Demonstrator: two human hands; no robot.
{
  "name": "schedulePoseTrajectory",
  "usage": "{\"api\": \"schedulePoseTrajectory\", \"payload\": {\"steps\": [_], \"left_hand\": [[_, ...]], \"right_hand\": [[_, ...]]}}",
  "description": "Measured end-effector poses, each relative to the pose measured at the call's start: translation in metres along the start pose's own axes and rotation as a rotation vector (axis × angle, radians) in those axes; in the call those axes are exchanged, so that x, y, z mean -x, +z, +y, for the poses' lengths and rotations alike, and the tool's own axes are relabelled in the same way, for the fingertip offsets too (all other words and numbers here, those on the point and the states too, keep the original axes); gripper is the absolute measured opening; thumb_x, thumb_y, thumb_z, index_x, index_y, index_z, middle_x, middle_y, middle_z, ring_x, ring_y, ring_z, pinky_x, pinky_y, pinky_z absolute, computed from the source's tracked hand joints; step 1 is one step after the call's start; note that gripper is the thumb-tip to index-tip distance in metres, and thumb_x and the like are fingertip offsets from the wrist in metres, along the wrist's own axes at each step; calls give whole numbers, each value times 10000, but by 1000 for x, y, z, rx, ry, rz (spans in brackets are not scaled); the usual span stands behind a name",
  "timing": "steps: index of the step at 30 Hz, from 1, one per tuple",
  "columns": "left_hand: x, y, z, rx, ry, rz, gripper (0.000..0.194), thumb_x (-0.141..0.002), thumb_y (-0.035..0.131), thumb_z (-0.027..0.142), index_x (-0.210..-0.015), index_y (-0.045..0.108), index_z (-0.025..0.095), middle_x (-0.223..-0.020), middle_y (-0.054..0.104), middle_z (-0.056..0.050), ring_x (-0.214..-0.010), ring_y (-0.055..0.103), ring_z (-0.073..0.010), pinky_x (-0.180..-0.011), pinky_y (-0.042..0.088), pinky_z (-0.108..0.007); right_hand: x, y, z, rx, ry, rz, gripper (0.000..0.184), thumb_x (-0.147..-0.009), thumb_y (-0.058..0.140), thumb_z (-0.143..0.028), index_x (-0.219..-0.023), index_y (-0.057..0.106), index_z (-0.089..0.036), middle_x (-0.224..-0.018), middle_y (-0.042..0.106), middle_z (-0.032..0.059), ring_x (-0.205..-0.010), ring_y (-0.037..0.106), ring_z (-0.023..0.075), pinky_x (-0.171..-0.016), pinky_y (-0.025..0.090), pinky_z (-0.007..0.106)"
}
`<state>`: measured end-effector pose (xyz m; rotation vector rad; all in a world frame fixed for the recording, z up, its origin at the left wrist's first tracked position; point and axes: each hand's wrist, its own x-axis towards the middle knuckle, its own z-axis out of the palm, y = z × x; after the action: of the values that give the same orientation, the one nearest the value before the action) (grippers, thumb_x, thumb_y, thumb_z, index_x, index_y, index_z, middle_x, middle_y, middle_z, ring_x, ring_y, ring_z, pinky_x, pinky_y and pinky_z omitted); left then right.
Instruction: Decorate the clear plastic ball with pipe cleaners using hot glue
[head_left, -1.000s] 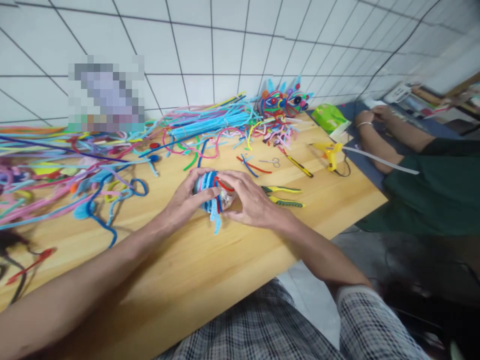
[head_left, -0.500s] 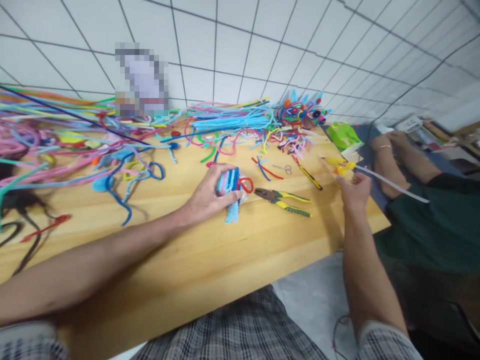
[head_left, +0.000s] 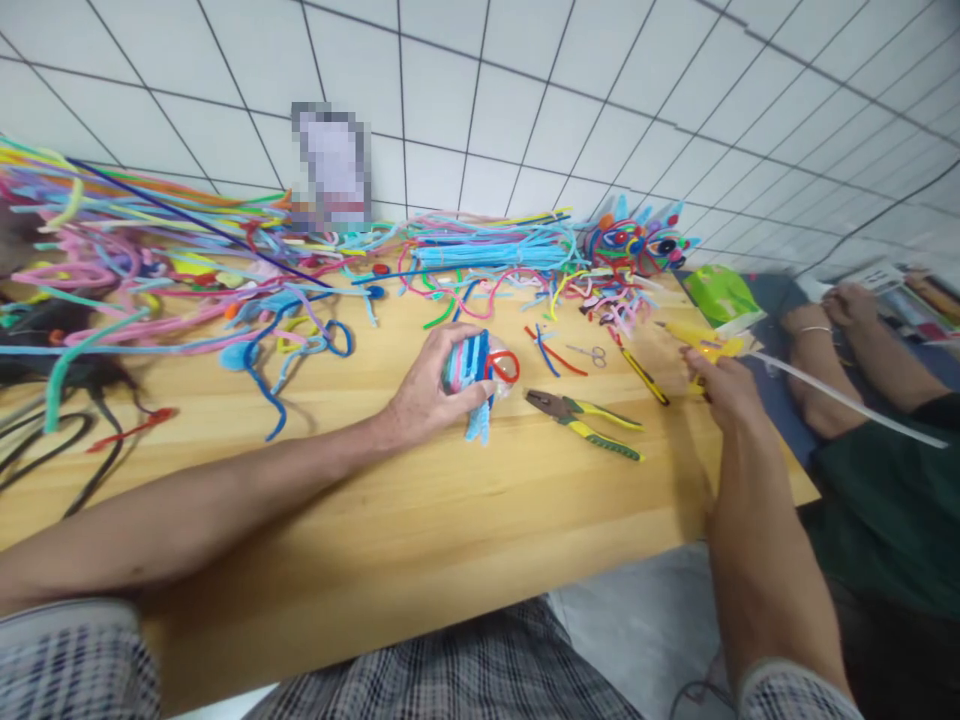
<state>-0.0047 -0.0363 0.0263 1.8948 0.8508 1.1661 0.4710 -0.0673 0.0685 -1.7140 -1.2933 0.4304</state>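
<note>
My left hand is closed around a small bundle of wound pipe cleaners, blue, pink and red, held on the wooden table. My right hand has reached to the table's right edge and grips the yellow glue gun, whose white glue stick juts out to the right. Yellow-handled pliers lie between my two hands.
Heaps of coloured pipe cleaners cover the back and left of the table. A finished pipe-cleaner figure stands at the back right, with small scissors and a yellow cutter near it. Another person's arms rest at the right, beside a green object.
My right hand let go of the bundle and moved right to the glue gun, closing on it. My left hand kept the bundle. The view swung to the right.
</note>
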Motion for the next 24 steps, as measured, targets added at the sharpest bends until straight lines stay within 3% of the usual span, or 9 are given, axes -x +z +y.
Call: {"api": "schedulePoseTrajectory", "payload": {"steps": [2, 4, 7, 9, 11, 14, 19, 24], "left_hand": [[0, 0, -3, -3, -6, 12, 633, -938, 782, 487, -1460, 532, 230, -1454, 610, -141, -1377, 605, -337, -1193, 503, -546], [0, 1, -5, -2, -19, 27, 633, -943, 776, 491, -1466, 527, 235, -1451, 610, -139, -1372, 611, -334, -1194, 503, -544], [1, 1, -7, -2, -26, 50, 654, -941, 776, 504, -1479, 514, 242, -1452, 607, -134, -1374, 617, -330, -1205, 499, -538], [1, 0, -6, -7, -30, 68, 655, -946, 770, 500, -1486, 503, 243, -1481, 593, -137, -1406, 602, -331, -1219, 493, -536], [1, -1, -5, -13, -37, 83, 646, -954, 762, 487, -1492, 496, 248, -1518, 575, -138, -1441, 581, -333, -1227, 491, -533], [1, -1, -3, -3, -38, 93, 655, -948, 773, 482, -1501, 499, 262, -1540, 571, -133, -1440, 580, -335, -1209, 509, -528], [1, 1, -3, 28, -51, 103, 665, -947, 787, 474, -1505, 495, 262, -1544, 576, -135, -1433, 585, -336, -1199, 516, -521], [2, 1, -3, 40, -59, 88, 670, -961, 778, 479, -1515, 482, 246, -1551, 566, -151, -1459, 568, -346, -1228, 492, -544]], "right_hand": [[7, 14, -19, -38, 14, 8, 404, -806, 862, -597, -684, 675, -261, -694, 700, 16, -598, 529, 138, -537, 379, 298], [22, 32, -45, -68, 20, -39, 339, -770, 913, -552, -902, 800, -260, -854, 793, 31, -694, 657, 165, -609, 491, 299], [53, 62, -96, -114, -70, -181, 325, -820, 911, -528, -983, 821, -262, -1004, 847, 39, -985, 790, 258, -859, 649, 391], [73, 80, -126, -137, -143, -310, 328, -843, 901, -564, -965, 819, -271, -975, 846, 30, -982, 805, 285, -880, 686, 452], [87, 91, -146, -135, -204, -433, 324, -885, 870, -591, -974, 820, -284, -929, 829, 30, -892, 804, 278, -803, 707, 449], [95, 99, -150, -89, -286, -500, 312, -951, 813, -582, -1076, 825, -296, -945, 815, 34, -820, 785, 252, -736, 705, 417], [95, 101, -132, 16, -386, -495, 286, -995, 782, -472, -1234, 788, -315, -1065, 830, 35, -885, 788, 247, -779, 691, 403], [97, 107, -134, 63, -498, -502, 211, -1019, 745, -399, -1205, 783, -308, -1129, 832, 46, -995, 803, 264, -882, 680, 430]]}}
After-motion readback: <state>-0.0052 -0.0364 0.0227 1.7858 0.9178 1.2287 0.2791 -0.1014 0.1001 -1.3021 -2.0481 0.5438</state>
